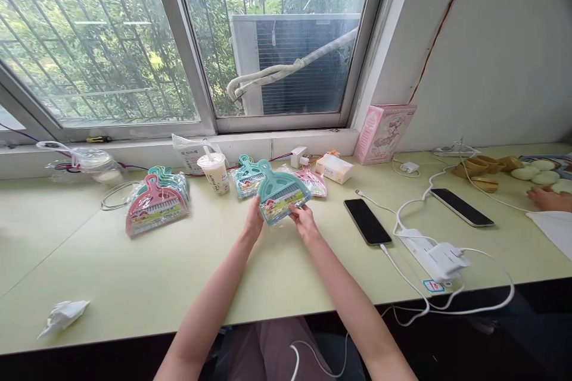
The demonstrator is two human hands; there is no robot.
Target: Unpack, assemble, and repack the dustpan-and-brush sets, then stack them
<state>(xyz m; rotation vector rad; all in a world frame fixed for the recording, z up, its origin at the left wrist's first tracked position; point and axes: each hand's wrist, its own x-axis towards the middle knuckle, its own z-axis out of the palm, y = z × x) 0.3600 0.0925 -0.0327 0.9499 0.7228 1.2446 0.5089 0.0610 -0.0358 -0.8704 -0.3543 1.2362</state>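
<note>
Between my two hands is a teal mini dustpan and brush set (282,189) in clear wrap with a printed label, held above the table. My left hand (254,218) grips its lower left edge. My right hand (304,219) has its fingers closed on the lower right edge. Behind it lie another teal dustpan set (248,176) and a pink dustpan set (316,182), the pink one partly hidden. To the left is a stack of wrapped sets, with a pink dustpan set (156,207) on top and teal ones (166,176) behind.
A drink cup (214,174) and tissue pack (333,168) stand near the window. On the right are two phones (367,221), a power strip (422,253) with loose cables, and a pink box (385,133). Another person's hand (550,197) rests at far right. Crumpled tissue (64,316) lies front left.
</note>
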